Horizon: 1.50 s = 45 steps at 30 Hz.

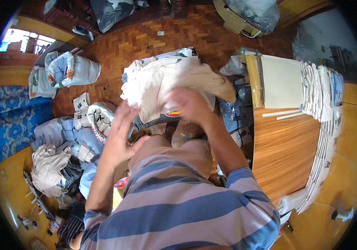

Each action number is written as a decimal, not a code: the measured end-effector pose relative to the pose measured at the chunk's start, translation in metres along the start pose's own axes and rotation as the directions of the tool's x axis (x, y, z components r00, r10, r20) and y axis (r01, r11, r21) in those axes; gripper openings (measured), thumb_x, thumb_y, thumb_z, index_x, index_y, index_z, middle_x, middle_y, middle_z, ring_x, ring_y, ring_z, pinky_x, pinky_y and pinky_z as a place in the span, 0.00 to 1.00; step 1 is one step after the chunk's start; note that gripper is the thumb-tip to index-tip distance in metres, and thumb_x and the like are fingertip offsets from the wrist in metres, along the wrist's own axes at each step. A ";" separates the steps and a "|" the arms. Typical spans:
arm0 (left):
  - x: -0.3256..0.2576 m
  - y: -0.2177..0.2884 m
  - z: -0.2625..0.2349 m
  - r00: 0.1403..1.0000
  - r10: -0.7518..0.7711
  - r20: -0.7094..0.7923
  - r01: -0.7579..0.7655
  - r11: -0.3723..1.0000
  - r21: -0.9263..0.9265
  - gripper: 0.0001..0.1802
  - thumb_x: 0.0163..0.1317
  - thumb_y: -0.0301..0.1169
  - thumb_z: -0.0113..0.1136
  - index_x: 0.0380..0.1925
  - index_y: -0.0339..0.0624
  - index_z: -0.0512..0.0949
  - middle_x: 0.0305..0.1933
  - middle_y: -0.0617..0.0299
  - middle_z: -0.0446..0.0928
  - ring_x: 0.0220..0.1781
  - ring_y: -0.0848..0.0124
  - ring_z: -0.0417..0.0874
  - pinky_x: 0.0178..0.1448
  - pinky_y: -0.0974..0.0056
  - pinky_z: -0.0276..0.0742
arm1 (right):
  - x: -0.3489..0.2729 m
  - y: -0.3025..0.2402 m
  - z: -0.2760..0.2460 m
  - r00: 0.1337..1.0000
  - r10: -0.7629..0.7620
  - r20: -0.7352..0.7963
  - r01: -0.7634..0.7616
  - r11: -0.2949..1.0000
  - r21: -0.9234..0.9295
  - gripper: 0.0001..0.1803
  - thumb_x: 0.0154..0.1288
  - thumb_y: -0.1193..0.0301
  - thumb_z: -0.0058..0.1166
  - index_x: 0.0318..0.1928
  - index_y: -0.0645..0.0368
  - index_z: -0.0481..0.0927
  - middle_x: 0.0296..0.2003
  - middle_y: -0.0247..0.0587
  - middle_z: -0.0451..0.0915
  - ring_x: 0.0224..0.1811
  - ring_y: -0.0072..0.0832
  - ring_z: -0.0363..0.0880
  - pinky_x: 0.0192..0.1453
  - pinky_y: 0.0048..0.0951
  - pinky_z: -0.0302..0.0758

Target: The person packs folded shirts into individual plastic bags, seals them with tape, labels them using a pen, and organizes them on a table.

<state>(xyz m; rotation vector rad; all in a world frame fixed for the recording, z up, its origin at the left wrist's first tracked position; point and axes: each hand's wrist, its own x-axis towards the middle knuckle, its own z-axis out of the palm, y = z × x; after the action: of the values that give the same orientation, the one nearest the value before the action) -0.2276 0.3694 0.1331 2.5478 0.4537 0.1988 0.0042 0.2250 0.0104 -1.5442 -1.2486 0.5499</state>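
Observation:
A heap of cream garments (153,83) lies in front of me, and the cloth at its right side is smeared by motion. My left hand (123,133) is raised at the near left of the heap. Its fingers are apart and nothing is in them. My right hand (189,104) is over the near edge of the heap, blurred by movement, so I cannot see whether its fingers grip the cloth. Just below it shows a small red and yellow printed patch (173,113).
To the right stands a wood-grain table (289,146) with stacked folded garments (318,89) along its far side and two thin white strips (282,114). Bagged clothes (57,133) and a loose beige pile (50,170) lie at left. White sacks (76,71) sit on the parquet floor (178,35).

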 end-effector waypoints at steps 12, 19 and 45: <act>-0.049 -0.032 -0.171 0.556 -0.009 0.831 0.148 0.985 -0.089 0.11 0.59 0.33 0.80 0.37 0.41 0.88 0.30 0.54 0.87 0.34 0.68 0.89 0.40 0.60 0.80 | -0.040 -0.098 -0.024 0.749 0.031 0.661 0.111 0.979 -0.172 0.19 0.62 0.60 0.71 0.49 0.56 0.86 0.32 0.44 0.86 0.44 0.42 0.88 0.48 0.44 0.81; -0.065 -0.155 -0.259 0.498 -0.725 0.476 0.632 0.679 0.373 0.27 0.47 0.38 0.81 0.44 0.31 0.88 0.41 0.50 0.90 0.43 0.66 0.91 0.46 0.58 0.85 | 0.137 -0.089 -0.085 0.780 0.406 0.475 0.123 0.646 -0.754 0.22 0.77 0.52 0.52 0.50 0.56 0.88 0.45 0.54 0.88 0.48 0.50 0.86 0.54 0.53 0.81; 0.162 0.061 -0.222 0.847 0.415 0.333 -0.383 0.910 -0.160 0.29 0.70 0.43 0.61 0.64 0.33 0.77 0.70 0.48 0.77 0.70 0.57 0.77 0.72 0.52 0.74 | -0.336 -0.395 -0.156 0.858 -0.017 -0.513 -0.188 0.920 -0.344 0.11 0.70 0.66 0.67 0.42 0.61 0.89 0.26 0.40 0.87 0.17 0.33 0.81 0.21 0.30 0.74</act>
<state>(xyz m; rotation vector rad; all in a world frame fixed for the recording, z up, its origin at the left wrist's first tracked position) -0.1104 0.4863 0.3611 2.4866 -0.2304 -0.1023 -0.1564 -0.1718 0.3423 -1.9232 -0.9019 -0.0746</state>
